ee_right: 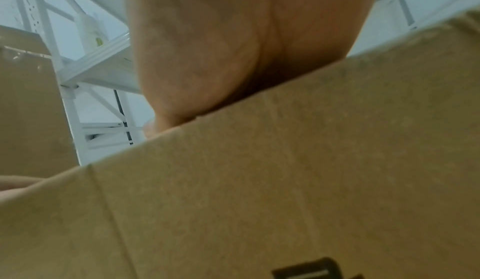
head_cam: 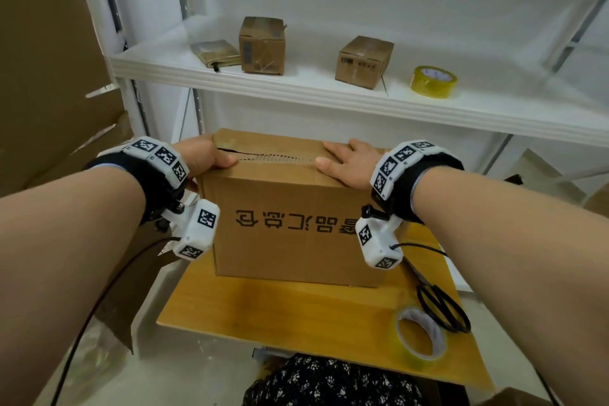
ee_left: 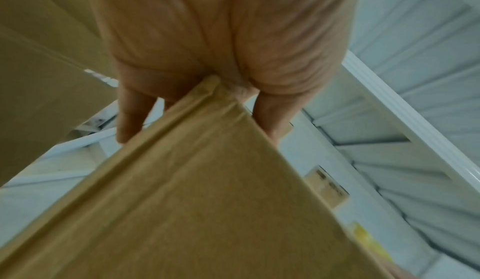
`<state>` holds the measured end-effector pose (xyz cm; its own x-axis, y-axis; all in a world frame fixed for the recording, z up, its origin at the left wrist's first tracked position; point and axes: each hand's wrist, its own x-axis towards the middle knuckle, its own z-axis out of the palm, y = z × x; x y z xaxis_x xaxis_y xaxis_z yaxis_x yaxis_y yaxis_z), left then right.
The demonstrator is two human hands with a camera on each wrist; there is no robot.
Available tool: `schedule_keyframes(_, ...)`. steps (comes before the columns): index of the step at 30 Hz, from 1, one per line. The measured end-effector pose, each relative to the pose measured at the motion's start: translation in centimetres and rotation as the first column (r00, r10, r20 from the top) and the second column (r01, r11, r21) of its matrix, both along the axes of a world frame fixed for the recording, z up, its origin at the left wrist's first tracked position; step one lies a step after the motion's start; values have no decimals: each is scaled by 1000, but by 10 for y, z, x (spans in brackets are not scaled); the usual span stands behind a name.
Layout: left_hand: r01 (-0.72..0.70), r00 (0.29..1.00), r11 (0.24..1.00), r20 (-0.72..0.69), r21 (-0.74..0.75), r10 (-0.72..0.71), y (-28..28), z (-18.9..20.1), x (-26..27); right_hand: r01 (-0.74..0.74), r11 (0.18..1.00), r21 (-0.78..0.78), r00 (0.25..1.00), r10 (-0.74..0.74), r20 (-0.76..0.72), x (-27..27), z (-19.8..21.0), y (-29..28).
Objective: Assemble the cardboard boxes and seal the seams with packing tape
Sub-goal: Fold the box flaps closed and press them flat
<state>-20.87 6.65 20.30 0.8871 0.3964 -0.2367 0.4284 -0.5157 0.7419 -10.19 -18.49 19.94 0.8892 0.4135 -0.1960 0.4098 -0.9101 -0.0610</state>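
Cardboard box (head_cam: 290,224) stands on bench (head_cam: 296,316). Left hand (head_cam: 202,155) curls over its top left corner, gripping it; right hand (head_cam: 349,160) lies flat, fingers straight, pressing top flaps.

Matt brown cardboard box (head_cam: 293,227); glossy wood table (head_cam: 296,316).

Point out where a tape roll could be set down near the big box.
Bare wood lies on the table in front of the box, left of the near tape roll. The shelf is bare between its two small boxes. The table's right edge is crowded by tape and black cable.
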Motion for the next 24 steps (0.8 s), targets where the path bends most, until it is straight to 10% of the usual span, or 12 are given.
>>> schedule_keyframes(5, 155, 988, 760, -110, 631, -110, -14, -9, 29, -23, 1000, 1, 998, 23, 63, 5, -8, 1)
schedule_keyframes(11, 402, 912, 657, -220, 638, -345, -89, -10, 44, -15, 999, 29, 994, 11, 111, 3, -10, -1)
schedule_keyframes(24, 417, 901, 640, -201, 646, -384, -96, -18, 40, 285, 914, 290, 955, -298, 0, 28, 28, -58)
